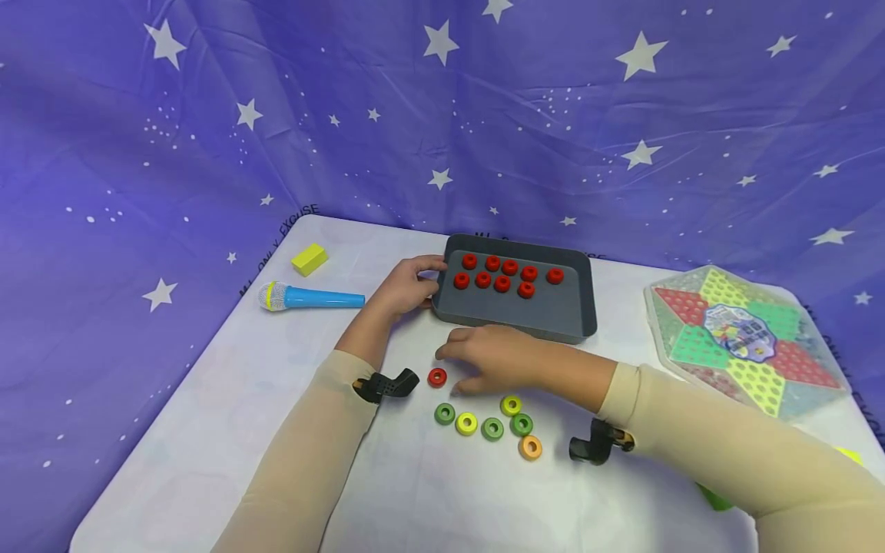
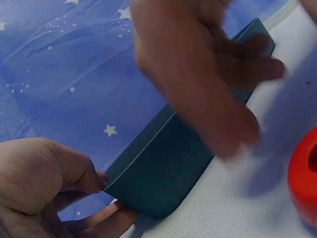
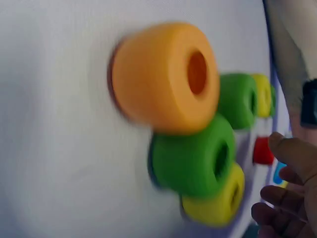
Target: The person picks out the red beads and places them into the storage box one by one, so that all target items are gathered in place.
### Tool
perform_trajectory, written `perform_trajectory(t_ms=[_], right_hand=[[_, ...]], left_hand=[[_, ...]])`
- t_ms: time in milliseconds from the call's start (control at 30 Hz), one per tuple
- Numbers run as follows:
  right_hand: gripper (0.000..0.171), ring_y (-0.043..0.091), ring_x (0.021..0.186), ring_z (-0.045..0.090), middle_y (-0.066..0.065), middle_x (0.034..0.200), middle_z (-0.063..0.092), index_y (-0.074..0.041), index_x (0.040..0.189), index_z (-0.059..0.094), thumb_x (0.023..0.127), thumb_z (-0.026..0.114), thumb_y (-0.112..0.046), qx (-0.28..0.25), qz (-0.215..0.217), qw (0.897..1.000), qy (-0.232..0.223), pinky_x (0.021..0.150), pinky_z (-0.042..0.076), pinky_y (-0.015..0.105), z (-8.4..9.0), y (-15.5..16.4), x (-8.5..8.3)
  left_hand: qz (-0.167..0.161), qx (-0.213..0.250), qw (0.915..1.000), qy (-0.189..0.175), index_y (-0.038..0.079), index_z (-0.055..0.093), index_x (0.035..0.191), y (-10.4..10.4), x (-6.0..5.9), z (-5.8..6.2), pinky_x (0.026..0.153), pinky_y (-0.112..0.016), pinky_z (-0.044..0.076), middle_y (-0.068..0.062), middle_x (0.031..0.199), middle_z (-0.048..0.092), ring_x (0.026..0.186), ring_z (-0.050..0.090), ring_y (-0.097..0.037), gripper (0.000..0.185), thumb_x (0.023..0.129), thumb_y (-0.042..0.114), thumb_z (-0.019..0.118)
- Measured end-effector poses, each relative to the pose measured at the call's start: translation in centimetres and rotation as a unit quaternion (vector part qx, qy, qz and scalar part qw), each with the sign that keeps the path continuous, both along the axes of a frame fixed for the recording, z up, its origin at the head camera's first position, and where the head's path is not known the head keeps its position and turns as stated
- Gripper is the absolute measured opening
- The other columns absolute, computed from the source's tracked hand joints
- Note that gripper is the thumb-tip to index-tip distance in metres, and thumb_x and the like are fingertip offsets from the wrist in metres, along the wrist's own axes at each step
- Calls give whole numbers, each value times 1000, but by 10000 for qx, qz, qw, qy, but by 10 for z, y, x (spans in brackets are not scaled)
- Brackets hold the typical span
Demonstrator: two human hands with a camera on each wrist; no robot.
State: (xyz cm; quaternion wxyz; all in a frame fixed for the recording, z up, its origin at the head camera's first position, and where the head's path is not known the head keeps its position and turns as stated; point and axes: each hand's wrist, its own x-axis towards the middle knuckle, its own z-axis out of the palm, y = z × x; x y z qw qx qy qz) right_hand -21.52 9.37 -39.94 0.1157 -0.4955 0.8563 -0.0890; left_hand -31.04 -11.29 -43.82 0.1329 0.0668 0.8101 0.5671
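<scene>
My left hand (image 1: 408,286) grips the left end of a dark grey tray (image 1: 560,309); in the left wrist view the thumb lies at its rim and fingers reach beneath. Several red beads (image 1: 502,284) stand in the tray in two rough rows. My right hand (image 1: 498,357), fingers apart and holding nothing, hovers in front of the tray. Just left of its fingertips lies a single red bead (image 1: 431,378) on the table. Nearer to me are green beads (image 1: 445,422), yellow beads (image 1: 466,432) and an orange bead (image 3: 143,79), each with a hole.
A blue toy microphone (image 1: 325,299) and a yellow block (image 1: 309,259) lie on the left of the white table (image 1: 207,430). At the right sits a packaged star-patterned game board (image 1: 750,338). A green item (image 1: 714,498) shows partly under my right sleeve. A purple star-printed cloth (image 1: 359,69) hangs behind.
</scene>
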Motion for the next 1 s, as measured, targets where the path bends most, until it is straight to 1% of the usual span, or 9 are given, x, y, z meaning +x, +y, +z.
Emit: perform_trajectory(t_ms=[100, 233, 333, 467, 633, 700, 867, 1000], right_hand=[[47, 10, 98, 62, -8, 114, 62, -22, 130, 66, 88, 75, -41, 9, 119, 9999, 79, 91, 53, 32, -8, -8, 5], [37, 8, 93, 60, -9, 108, 62, -23, 125, 68, 89, 74, -32, -30, 263, 9995, 162, 86, 52, 29, -15, -14, 5], [32, 8, 91, 60, -9, 105, 64, -22, 122, 70, 90, 73, -26, -83, 315, 9993, 204, 84, 53, 29, -17, -14, 5], [29, 7, 92, 60, -10, 104, 65, -23, 120, 71, 91, 71, -27, -229, 268, 9990, 262, 86, 53, 29, -17, -6, 7], [27, 9, 92, 62, -13, 103, 63, -24, 118, 71, 92, 71, -28, -586, 12, 9980, 250, 84, 54, 31, -1, 14, 10], [28, 10, 88, 62, -13, 103, 62, -23, 119, 71, 91, 72, -28, -693, -132, 9973, 219, 81, 54, 30, 8, 24, 8], [29, 8, 79, 58, -13, 100, 62, -23, 118, 72, 89, 73, -23, -790, -498, 9952, 287, 73, 51, 26, 28, 49, -3], [30, 9, 76, 56, -13, 100, 63, -24, 118, 72, 88, 73, -23, -635, -619, 9949, 477, 68, 49, 26, 41, 64, -15]], left_hand=[[-28, -51, 10000, 16, 5, 65, 134, 0, -1, 0, 78, -36, 61, 9, 154, 48, 118, 60, -25, 46, 89, -2, 53], [-21, -39, 10000, 9, 5, 65, 134, -1, 0, 1, 78, -37, 61, 8, 154, 48, 118, 60, -26, 47, 89, -2, 53], [-6, -3, 10000, -3, 5, 65, 134, -1, 0, 1, 77, -36, 61, 8, 153, 48, 118, 60, -26, 47, 89, -2, 53], [0, 11, 10000, -21, 5, 65, 133, 0, 0, 0, 77, -36, 61, 8, 153, 48, 116, 60, -25, 46, 89, -2, 53], [14, -32, 10000, -49, 5, 65, 134, 2, 0, 0, 77, -36, 61, 9, 153, 48, 117, 60, -25, 46, 90, -2, 54], [24, -44, 10000, -54, 5, 65, 134, 3, 0, 1, 77, -36, 61, 9, 154, 48, 117, 60, -25, 46, 90, -2, 54], [30, -66, 10000, -38, 6, 65, 135, 3, 1, 2, 77, -37, 60, 8, 154, 48, 116, 60, -26, 48, 89, -2, 54], [43, -108, 9999, -62, 7, 64, 136, 0, 0, 1, 77, -36, 60, 11, 154, 48, 117, 59, -25, 48, 90, -2, 54]])
